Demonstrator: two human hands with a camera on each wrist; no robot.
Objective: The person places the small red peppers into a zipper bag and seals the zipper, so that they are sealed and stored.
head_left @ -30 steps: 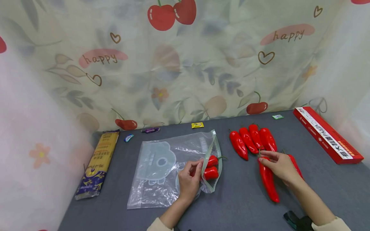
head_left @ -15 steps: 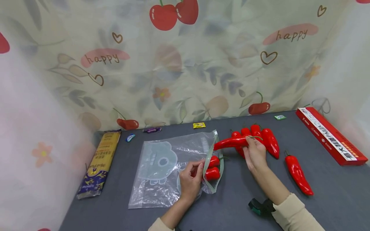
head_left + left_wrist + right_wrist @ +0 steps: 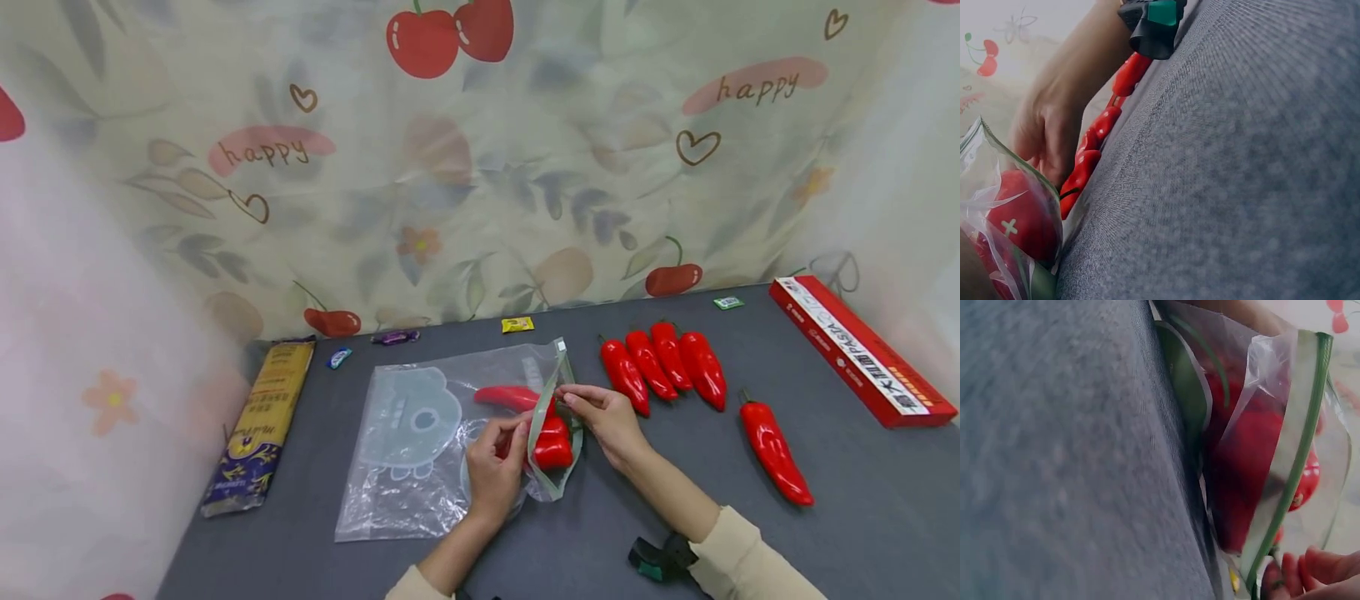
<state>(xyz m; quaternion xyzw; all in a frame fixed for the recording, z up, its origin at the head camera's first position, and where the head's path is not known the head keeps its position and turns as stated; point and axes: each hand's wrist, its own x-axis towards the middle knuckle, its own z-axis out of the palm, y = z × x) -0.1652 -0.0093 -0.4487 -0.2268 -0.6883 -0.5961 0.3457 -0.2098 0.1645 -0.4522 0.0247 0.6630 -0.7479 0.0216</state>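
Observation:
A clear zip bag with a pale animal print lies on the table, its green-edged mouth facing right. My left hand pinches the near layer of that mouth between thumb and fingers. Inside the bag, blunt red peppers sit by the opening. Above them a long red chili pepper points left, most of its length in the bag. At the mouth, my right hand pinches this chili pepper by its stem end; in the right wrist view the fingertips meet the stem.
Several red chili peppers lie in a row right of the bag, one more chili pepper apart. A red pasta box is far right, a spaghetti packet far left. Small wrapped candies line the back.
My right hand has picked up a chili pepper from the table, carried it left and slid it tip first into the bag. My left hand has stayed at the bag's mouth.

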